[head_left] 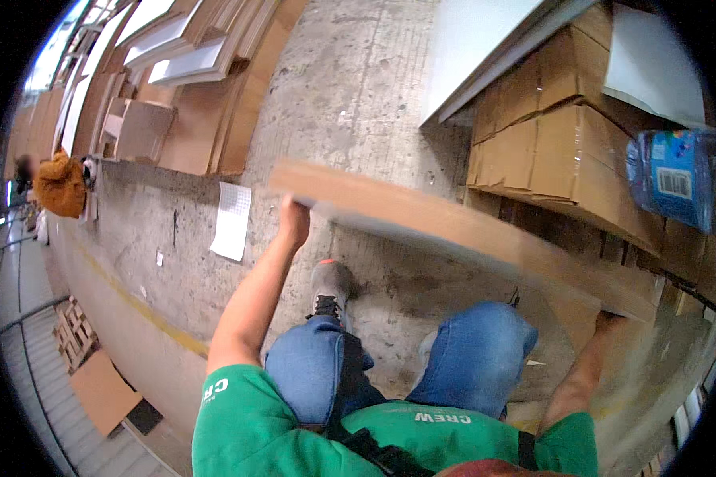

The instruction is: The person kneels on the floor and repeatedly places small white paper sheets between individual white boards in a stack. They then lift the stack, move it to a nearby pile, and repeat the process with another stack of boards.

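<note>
A long flat cardboard box point(445, 226) slants across in front of me, its left end farther away and its right end nearer. Its brown narrow side faces up, and a pale face shows below. My left hand point(295, 220) is closed on the near edge by the left end, its fingers partly hidden beneath. Near the right end my right hand point(609, 320) grips the underside, mostly covered by the box and in shadow. The box is off the floor, above my shoes, and slightly blurred.
Stacked cartons point(533, 151) stand at the right, with a blue plastic-wrapped pack point(676, 179) beside them. Flat panels and cardboard point(207, 119) lie at the far left. A white sheet point(231, 221) is on the concrete floor point(350, 103). A person in an orange-brown top point(60, 184) is at the left.
</note>
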